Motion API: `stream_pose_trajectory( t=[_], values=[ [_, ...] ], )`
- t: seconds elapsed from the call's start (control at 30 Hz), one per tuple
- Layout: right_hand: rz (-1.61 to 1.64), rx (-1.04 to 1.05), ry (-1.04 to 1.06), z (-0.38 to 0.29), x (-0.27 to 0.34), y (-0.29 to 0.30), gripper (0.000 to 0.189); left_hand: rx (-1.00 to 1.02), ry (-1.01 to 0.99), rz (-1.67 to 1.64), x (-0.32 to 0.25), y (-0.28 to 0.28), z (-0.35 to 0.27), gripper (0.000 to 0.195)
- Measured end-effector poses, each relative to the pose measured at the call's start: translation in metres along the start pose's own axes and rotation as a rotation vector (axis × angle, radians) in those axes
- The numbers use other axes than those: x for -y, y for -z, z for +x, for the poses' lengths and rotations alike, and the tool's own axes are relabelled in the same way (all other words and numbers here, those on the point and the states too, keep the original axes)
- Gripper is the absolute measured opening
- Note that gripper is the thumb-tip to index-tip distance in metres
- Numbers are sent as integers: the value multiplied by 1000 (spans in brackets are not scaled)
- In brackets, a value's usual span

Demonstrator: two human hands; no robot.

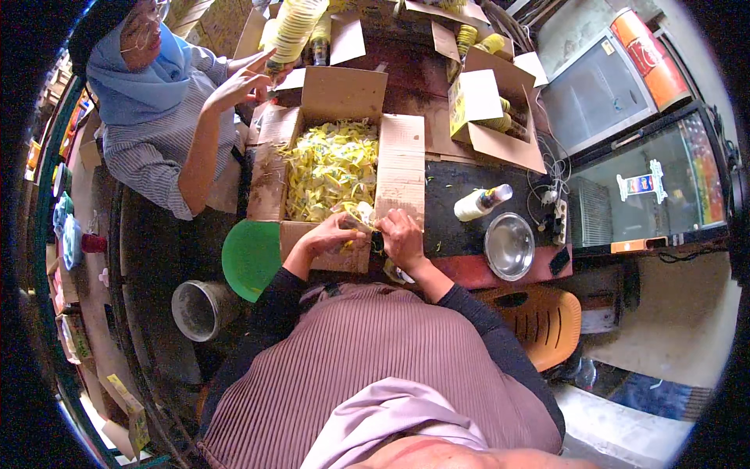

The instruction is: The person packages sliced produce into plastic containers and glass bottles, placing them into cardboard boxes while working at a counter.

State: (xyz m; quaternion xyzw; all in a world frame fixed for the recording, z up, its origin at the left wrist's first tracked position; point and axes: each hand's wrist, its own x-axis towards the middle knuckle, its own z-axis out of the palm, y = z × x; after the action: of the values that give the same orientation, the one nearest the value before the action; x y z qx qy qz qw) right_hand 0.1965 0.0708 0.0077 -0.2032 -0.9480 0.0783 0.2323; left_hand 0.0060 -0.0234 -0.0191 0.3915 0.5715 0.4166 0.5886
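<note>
An open cardboard box (400, 158) in front of me is filled with a heap of yellow and white plastic scraps (333, 164). Over its near edge, my left hand (331, 234) pinches a small piece of yellow-printed clear plastic (354, 218) between thumb and fingers. My right hand (401, 234) is curled close beside it, with its fingertips at the right end of the same piece. Whether the right fingers grip the piece is hard to tell. Under the right wrist lies a small pale item, partly hidden.
A co-worker (170, 111) at the left holds a stack of cups (296, 29). Boxes of cups (504, 140) stand at the back right. A wrapped cup stack (481, 203), a metal bowl (510, 246) and a power strip (561, 221) lie right. Left are a green plastic disc (252, 258) and a bucket (199, 311).
</note>
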Motion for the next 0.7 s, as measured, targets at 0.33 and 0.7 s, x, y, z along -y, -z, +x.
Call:
stream_pose_trajectory(
  t=[0.33, 0.7],
  values=[
    [-106, -18, -45, 7, 10, 12, 8, 105, -61, -71, 3, 9, 12, 43],
    [182, 43, -299, 8, -11, 6, 3, 55, -251, -17, 21, 7, 24, 47]
  ],
)
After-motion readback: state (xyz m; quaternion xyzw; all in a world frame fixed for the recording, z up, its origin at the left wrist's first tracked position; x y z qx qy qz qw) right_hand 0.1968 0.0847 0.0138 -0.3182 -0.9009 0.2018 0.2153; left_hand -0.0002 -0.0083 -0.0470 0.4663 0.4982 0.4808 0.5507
